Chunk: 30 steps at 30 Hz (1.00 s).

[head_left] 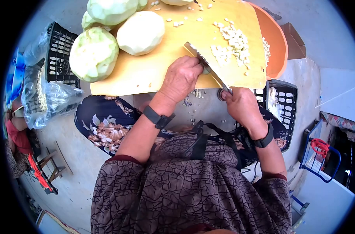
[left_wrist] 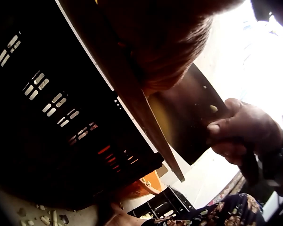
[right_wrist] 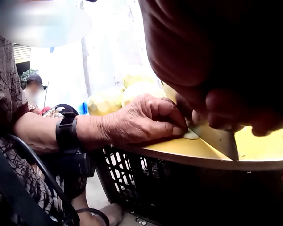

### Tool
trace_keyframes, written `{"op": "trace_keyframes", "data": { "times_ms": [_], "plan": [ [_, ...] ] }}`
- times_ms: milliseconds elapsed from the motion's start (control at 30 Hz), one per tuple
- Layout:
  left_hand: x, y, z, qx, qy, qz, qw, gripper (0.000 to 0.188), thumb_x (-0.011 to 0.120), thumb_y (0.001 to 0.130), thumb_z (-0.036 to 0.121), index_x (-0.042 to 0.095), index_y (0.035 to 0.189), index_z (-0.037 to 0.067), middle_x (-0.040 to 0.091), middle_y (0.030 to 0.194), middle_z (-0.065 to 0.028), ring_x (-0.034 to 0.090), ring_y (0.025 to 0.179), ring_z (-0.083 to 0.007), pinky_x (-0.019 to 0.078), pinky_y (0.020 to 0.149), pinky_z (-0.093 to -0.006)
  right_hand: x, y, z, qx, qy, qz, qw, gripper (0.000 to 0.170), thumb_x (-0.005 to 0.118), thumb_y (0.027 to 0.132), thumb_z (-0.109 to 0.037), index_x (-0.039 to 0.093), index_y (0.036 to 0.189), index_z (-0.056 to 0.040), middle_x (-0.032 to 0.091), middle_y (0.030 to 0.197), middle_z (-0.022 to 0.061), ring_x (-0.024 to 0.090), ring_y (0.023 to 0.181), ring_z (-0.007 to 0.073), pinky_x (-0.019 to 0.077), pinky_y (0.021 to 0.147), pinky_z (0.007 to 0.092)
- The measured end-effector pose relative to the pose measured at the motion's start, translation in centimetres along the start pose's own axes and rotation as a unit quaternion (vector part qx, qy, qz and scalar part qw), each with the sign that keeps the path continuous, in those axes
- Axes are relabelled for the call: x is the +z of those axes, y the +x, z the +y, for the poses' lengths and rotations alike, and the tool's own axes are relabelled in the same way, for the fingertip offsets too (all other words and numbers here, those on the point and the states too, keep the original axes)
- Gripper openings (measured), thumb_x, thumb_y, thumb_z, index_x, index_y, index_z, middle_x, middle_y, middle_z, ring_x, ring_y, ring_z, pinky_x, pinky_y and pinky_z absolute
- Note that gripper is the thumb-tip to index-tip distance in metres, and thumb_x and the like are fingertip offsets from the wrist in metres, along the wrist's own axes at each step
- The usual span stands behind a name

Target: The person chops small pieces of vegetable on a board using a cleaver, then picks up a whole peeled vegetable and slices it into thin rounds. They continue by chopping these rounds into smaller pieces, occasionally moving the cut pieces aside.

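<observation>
A broad-bladed knife (head_left: 210, 70) stands edge-down over the yellow board (head_left: 138, 84) near its front edge. My right hand (head_left: 245, 109) grips its handle; the blade (left_wrist: 188, 117) also shows in the left wrist view. Beside the blade, my left hand (head_left: 181, 78) has curled fingers and holds a small pale green piece (right_wrist: 191, 135) against the board, mostly hidden under the fingertips. Small pale cubes (head_left: 236, 43) lie on the board right of the knife. Several peeled pale green vegetables (head_left: 141, 33) sit at the board's left.
An orange bowl (head_left: 277, 43) with cut bits stands right of the board. Black crates (head_left: 60, 50) are at left and beneath the board. A clear plastic bag (head_left: 48, 101) hangs by the left crate. Scraps lie on the floor. Another person (head_left: 19, 136) is at far left.
</observation>
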<state>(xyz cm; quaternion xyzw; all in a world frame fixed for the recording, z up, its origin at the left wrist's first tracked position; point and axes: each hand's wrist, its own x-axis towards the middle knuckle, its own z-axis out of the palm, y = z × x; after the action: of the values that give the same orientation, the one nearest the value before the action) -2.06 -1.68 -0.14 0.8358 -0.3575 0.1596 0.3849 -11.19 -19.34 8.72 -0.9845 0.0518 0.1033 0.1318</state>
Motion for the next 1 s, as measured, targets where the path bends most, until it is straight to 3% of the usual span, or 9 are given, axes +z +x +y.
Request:
{"op": "trace_keyframes", "data": {
  "times_ms": [133,233,533,733,933,1000],
  "plan": [
    [-0.1,-0.2,0.1,0.008,0.003,0.013,1.0,0.006,0.06,0.073,0.0,0.063,0.077,0.001,0.056,0.078,-0.0102,0.059,0.081,-0.0279,0.0511,0.077,-0.039,0.5,0.8,0.1,0.005,0.039,0.01,0.999,0.024,0.069,0.086,-0.019,0.067,0.075,0.0018,0.063,0.07,0.0254,0.065,0.072,0.0447,0.0523,0.069,0.0496],
    [-0.2,-0.5,-0.3,0.009,0.005,0.002,1.0,0.013,0.063,0.076,0.002,0.067,0.088,0.002,0.062,0.086,-0.0099,0.061,0.08,-0.0295,0.0525,0.074,-0.0393,-0.5,0.6,-0.3,0.062,0.089,-0.011,0.994,0.024,0.069,0.087,-0.019,0.067,0.075,0.0017,0.063,0.071,0.026,0.065,0.073,0.044,0.0523,0.069,0.049],
    [-0.2,-0.7,0.1,0.003,0.047,0.023,0.999,0.008,0.065,0.076,0.002,0.069,0.084,0.002,0.061,0.08,-0.0102,0.061,0.079,-0.0286,0.0514,0.075,-0.0385,-1.7,-1.1,-0.4,-0.026,0.062,0.013,0.998,0.023,0.068,0.087,-0.019,0.068,0.078,0.0027,0.062,0.07,0.0265,0.063,0.072,0.0463,0.0515,0.068,0.0502],
    [0.3,-0.9,-0.2,0.012,0.029,0.039,0.999,0.01,0.061,0.072,0.0,0.066,0.08,0.002,0.058,0.08,-0.01,0.059,0.079,-0.0278,0.0498,0.075,-0.0384,-1.1,0.9,-1.0,-0.002,0.023,-0.046,0.999,0.026,0.067,0.087,-0.019,0.069,0.076,0.0046,0.063,0.07,0.0279,0.064,0.073,0.0461,0.0518,0.07,0.0504],
    [-0.2,-0.7,-0.2,-0.007,0.013,0.031,0.999,0.011,0.066,0.076,0.0,0.069,0.086,0.003,0.064,0.084,-0.0105,0.063,0.082,-0.0296,0.0526,0.077,-0.0377,-0.3,2.9,-2.1,0.003,0.079,-0.019,0.997,0.033,0.065,0.091,-0.025,0.069,0.077,0.0045,0.063,0.069,0.0274,0.064,0.069,0.0452,0.0512,0.067,0.0492],
    [-0.4,-0.6,-0.5,-0.012,0.001,0.014,1.0,0.012,0.066,0.076,-0.001,0.068,0.087,0.002,0.064,0.085,-0.0105,0.063,0.084,-0.0301,0.0526,0.078,-0.0385,-0.3,2.8,-2.0,0.054,0.17,-0.03,0.984,0.033,0.066,0.092,-0.025,0.068,0.077,0.0047,0.061,0.063,0.023,0.061,0.059,0.037,0.0486,0.061,0.0454]
  ]
}}
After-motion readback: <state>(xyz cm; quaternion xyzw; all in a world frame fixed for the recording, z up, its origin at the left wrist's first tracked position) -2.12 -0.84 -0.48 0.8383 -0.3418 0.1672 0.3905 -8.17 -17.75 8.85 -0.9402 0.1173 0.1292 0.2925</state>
